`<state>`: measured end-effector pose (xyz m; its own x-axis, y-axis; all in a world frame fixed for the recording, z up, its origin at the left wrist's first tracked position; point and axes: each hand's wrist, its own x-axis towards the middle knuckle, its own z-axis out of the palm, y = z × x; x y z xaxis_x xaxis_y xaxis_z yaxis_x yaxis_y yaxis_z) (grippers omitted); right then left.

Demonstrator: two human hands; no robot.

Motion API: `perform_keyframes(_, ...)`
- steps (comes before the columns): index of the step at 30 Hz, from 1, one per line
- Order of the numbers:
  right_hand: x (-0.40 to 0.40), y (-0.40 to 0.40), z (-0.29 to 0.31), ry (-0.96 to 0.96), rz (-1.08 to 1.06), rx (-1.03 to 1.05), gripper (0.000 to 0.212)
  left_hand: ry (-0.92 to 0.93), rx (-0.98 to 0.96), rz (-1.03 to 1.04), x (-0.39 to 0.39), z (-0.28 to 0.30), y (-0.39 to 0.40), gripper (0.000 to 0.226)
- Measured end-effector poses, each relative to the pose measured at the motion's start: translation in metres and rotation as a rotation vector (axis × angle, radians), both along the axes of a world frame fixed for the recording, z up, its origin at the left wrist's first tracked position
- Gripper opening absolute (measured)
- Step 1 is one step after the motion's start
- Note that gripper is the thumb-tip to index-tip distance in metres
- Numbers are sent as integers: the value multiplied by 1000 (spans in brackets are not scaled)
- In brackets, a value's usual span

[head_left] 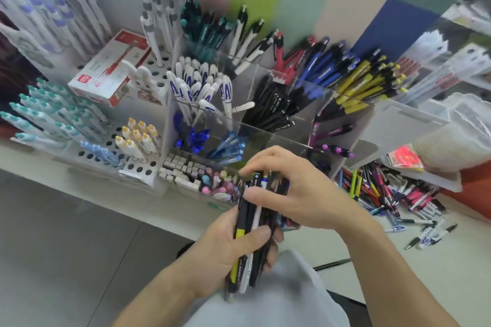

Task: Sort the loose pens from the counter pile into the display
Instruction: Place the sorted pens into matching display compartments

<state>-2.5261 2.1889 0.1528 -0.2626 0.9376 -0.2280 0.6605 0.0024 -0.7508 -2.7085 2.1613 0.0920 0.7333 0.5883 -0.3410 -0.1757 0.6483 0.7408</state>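
Holding one pen bundle [251, 233], two hands, left hand [225, 252], right hand [295, 191]

Clear glossy plastic display [289, 82], smooth plastic pens [247, 233], a glossy cardboard box [106, 69], matt counter [451, 260].

A stationery shop: a clear compartmented display [292, 125] crammed with sorted pens for sale.

White counter [305, 247] carries clear display [393, 125], loose pen pile [393, 199]
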Motion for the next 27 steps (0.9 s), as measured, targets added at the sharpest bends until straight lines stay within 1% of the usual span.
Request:
perform_keyframes(2, 12, 3, 6, -56, 69, -102, 24, -2, -30, -2, 3, 1, -2, 22)
perform_keyframes(4, 22, 4, 9, -34, 95, -132, 21, -12, -46, -10, 4, 2, -4, 25)
perform_keyframes(7, 30, 5, 11, 7, 133, -190, 18, 12, 5, -91, 6, 4, -4, 30)
perform_keyframes(9, 35, 6, 13, 29, 177, -220, 17, 30, 29, -139, 6, 5, -4, 29)
perform_keyframes(12, 43, 9, 12, 107, 187, -195, 20, 21, 77, -185, 7, 8, -5, 24)
perform_keyframes(14, 46, 11, 9, 148, 195, -178, 24, 31, 118, -201, 6, 8, -4, 27)
perform_keyframes(16, 50, 12, 7, 153, 216, -194, 29, 25, 136, -222, 5, 7, -2, 29)
perform_keyframes(19, 58, 15, 9, 140, 254, -242, 33, -5, 109, -245, 1, 4, 1, 26)
perform_keyframes(21, 62, 15, 9, 139, 255, -226, 32, -10, 78, -239, 0, 3, 2, 28)
perform_keyframes(23, 62, 14, 9, 211, 201, -202, 29, -16, 57, -242, 0, 3, 4, 32)
perform_keyframes(25, 62, 13, 10, 263, 137, -171, 24, -24, 48, -263, 2, 2, 6, 31)
perform_keyframes(27, 60, 14, 14, 184, 155, -164, 18, -43, 20, -286, 5, 1, 7, 31)
